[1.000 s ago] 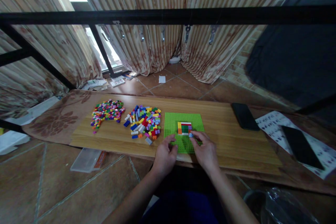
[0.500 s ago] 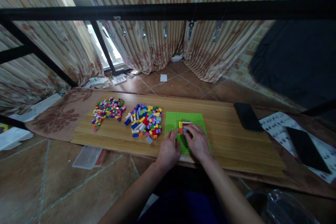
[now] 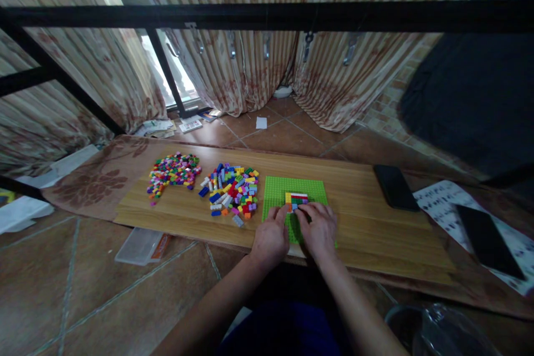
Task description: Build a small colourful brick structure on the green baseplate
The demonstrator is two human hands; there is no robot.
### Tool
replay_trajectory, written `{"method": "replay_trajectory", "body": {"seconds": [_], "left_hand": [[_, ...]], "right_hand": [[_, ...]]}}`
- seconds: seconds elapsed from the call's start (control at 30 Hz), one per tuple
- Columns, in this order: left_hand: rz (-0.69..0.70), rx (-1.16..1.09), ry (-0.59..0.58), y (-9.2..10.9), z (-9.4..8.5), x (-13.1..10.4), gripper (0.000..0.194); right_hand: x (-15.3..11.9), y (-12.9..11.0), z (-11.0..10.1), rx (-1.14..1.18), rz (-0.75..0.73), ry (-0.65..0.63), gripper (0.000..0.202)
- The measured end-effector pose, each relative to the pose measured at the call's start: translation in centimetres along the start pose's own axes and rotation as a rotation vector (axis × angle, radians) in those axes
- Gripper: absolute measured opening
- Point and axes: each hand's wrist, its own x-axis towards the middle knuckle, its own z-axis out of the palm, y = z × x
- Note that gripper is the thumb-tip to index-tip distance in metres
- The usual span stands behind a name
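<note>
A green studded baseplate (image 3: pixel 275 184) lies in front of me, with a small brick build (image 3: pixel 288 198) on it. Yellow and orange bricks form the build's left side; white, red, green and purple ones run to the right. My left hand (image 3: pixel 270 236) is at the near left corner, fingers curled together and fingertips against the orange brick. My right hand (image 3: pixel 319 229) is closed at the build's near edge, its fingertips on a light blue brick (image 3: pixel 295 207). The fingers hide part of the build's near side.
Left of the baseplate lie a heap of larger mixed bricks (image 3: pixel 227 192) and a heap of tiny colourful pieces (image 3: pixel 175 172). A black phone (image 3: pixel 395 186) rests at the right, near a printed sheet (image 3: pixel 438 194) with another dark device (image 3: pixel 488 239). A clear plastic box (image 3: pixel 136 246) sits below the bench.
My right hand has shifted slightly right and down, uncovering more of the red, green and purple bricks. My left hand stays beside the build, its fingertips a little closer to the orange brick.
</note>
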Motion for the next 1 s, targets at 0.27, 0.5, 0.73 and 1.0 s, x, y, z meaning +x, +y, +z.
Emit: {"method": "replay_trajectory", "body": {"seconds": [0.27,0.5,0.73,1.0], "left_hand": [[0.009,0.134,-0.065,0.3,0.0,0.2,0.062],[-0.013,0.325,-0.153,1.6,0.2,0.8,0.07],[-0.063,0.385,-0.171,2.6,0.2,1.1,0.06],[-0.081,0.393,-0.205,3.1,-0.1,1.4,0.052]], "right_hand": [[0.0,-0.3,0.3,-0.038,0.022,0.018,0.024],[0.0,-0.2,0.3,-0.05,0.017,-0.001,0.025],[-0.1,-0.1,0.2,-0.049,0.009,0.001,0.024],[-0.6,-0.3,0.0,-0.065,-0.036,-0.035,0.028]]}}
